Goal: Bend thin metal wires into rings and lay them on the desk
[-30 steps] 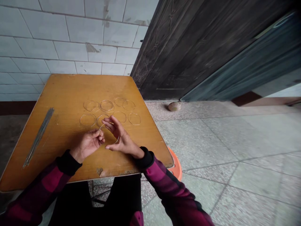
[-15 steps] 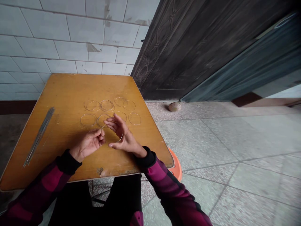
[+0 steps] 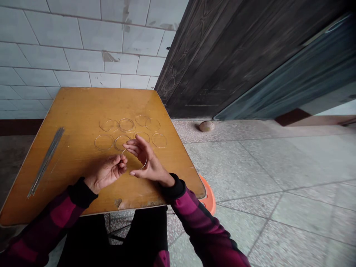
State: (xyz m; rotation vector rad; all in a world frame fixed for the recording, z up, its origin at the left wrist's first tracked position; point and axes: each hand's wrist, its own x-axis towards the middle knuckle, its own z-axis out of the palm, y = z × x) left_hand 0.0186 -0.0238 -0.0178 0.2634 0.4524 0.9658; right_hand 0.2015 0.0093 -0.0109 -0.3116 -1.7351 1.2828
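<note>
Between my two hands is a thin metal wire bent into a curve, a wire ring (image 3: 145, 163). My left hand (image 3: 107, 171) pinches one end of it between thumb and fingertips. Around the other side curls my right hand (image 3: 146, 159), with the wire lying along the inside of its palm and fingers. Just beyond my hands, several wire rings (image 3: 159, 141) lie flat on the wooden table (image 3: 83, 104), some overlapping. My right fingers partly hide the nearer ones. On the table's left side rests a bundle of straight wires (image 3: 47, 159).
A single thin wire (image 3: 56, 163) lies right of the bundle. White wall tiles (image 3: 78, 59) border the table's far edge. To the right are a dark wooden door (image 3: 211, 66), a roundish stone (image 3: 206, 126) on the floor and an orange stool (image 3: 208, 196) partly under the table.
Both hands have shifted very slightly to the right with the wire. The grip looks the same, and the rings and the bundle on the table have stayed put.
</note>
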